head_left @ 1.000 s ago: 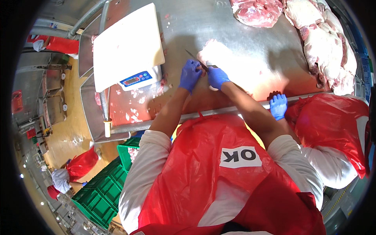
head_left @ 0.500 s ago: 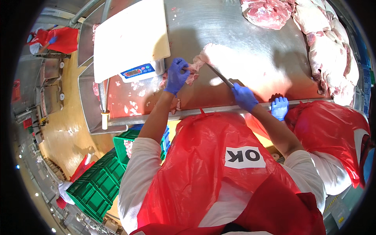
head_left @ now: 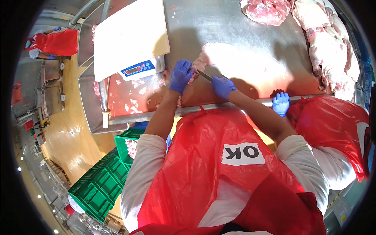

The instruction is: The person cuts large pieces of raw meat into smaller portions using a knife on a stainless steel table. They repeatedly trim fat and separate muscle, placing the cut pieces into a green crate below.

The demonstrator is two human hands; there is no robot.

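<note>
My left hand (head_left: 181, 76), in a blue glove, is closed on a pale strip of meat (head_left: 202, 58) lying on the steel table (head_left: 196, 23). My right hand (head_left: 223, 87), also gloved, grips a long knife (head_left: 205, 75), its blade pointing up-left at the meat beside my left fingers. Small scraps (head_left: 134, 109) lie lower left of my hands, near the table's front edge. A scale (head_left: 139, 70) with a large white board (head_left: 125, 39) on top stands to the left.
Large cuts (head_left: 327, 51) are piled at the right. A co-worker's gloved hand (head_left: 281, 102) rests at the front edge beside me. Green crates (head_left: 98, 184) stand lower left. A steel rod with a pale handle (head_left: 105, 117) is at the table's left. Another person (head_left: 55, 42) is at upper left.
Half a second ago the knife was farther right; it has moved up-left to the meat by my left hand, which has shifted slightly right. Earlier both hands were closer together and higher.
</note>
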